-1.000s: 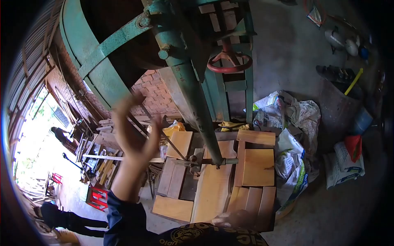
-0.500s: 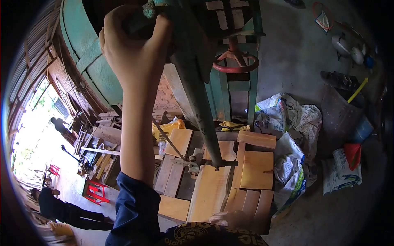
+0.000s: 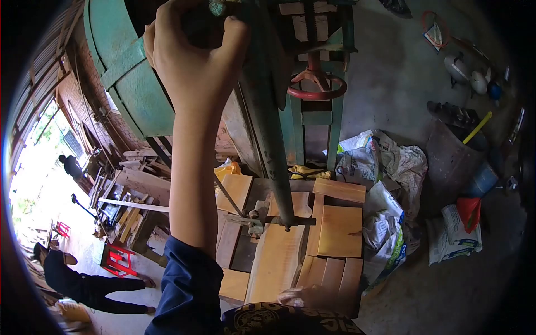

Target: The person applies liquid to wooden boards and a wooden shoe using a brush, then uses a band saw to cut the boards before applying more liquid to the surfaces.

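Observation:
My left hand is raised at the upper left with its fingers and thumb curled around a dark part of the green machine, beside a round green bolt end. The fingertips are partly cut off by the top edge. Low in the view, my right hand rests on the boards close to my shirt, dim and partly hidden. Beneath the machine's slanting green bar lies a long pale board, with several smaller wooden pieces around it, among them a square one.
A red handwheel stands on the machine frame. White sacks lie right of the boards, and a bin stands farther right. At the left are stacked wood scraps, a red stool and a bending person in dark clothes.
My left hand has risen from beside the slanting bar to the upper machine part and closed around it. My right hand stays low by the boards. The view has shifted slightly.

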Action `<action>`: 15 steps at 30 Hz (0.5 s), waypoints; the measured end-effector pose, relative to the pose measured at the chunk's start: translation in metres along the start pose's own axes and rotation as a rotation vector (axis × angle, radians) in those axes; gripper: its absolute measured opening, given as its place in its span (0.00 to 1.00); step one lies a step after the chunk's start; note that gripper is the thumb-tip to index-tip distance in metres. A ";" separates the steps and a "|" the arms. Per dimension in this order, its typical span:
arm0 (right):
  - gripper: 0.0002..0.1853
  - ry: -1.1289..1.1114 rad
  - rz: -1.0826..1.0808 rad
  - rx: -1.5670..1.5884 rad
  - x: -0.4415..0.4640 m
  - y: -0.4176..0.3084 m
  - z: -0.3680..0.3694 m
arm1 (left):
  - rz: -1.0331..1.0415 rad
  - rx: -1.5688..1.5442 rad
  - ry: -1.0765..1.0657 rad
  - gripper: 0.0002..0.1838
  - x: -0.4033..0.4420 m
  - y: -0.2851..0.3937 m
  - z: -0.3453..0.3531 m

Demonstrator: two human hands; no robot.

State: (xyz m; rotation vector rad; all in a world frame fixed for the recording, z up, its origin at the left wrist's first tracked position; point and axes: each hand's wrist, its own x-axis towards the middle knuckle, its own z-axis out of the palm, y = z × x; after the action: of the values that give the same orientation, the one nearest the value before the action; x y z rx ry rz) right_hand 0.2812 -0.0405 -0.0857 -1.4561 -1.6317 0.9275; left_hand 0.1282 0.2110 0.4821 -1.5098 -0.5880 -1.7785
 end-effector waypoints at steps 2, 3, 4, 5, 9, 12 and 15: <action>0.11 -0.006 0.036 0.037 0.000 -0.001 0.000 | 0.076 0.052 0.024 0.19 0.000 -0.003 -0.003; 0.12 -0.009 0.053 0.055 0.000 -0.002 0.000 | 0.099 0.024 -0.015 0.19 0.001 -0.005 -0.006; 0.12 -0.007 0.053 0.047 0.002 -0.001 -0.004 | 0.123 -0.003 -0.055 0.18 0.001 -0.007 -0.008; 0.11 -0.005 0.059 0.046 0.006 -0.003 -0.007 | 0.118 -0.002 -0.049 0.18 0.000 -0.005 -0.010; 0.11 -0.004 0.081 0.037 0.017 -0.013 -0.013 | -0.014 -0.193 -0.047 0.16 -0.016 -0.003 -0.022; 0.11 -0.005 0.108 0.023 0.019 -0.017 -0.021 | -0.167 -0.271 -0.123 0.16 -0.063 0.009 -0.066; 0.11 0.003 0.141 0.010 0.023 -0.017 -0.026 | -0.288 -0.343 -0.546 0.17 -0.132 0.040 -0.131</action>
State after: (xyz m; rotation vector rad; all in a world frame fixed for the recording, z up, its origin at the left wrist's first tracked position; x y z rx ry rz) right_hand 0.2948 -0.0182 -0.0578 -1.5808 -1.5356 1.0092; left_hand 0.0820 0.1192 0.3221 -2.2787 -0.8280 -1.7327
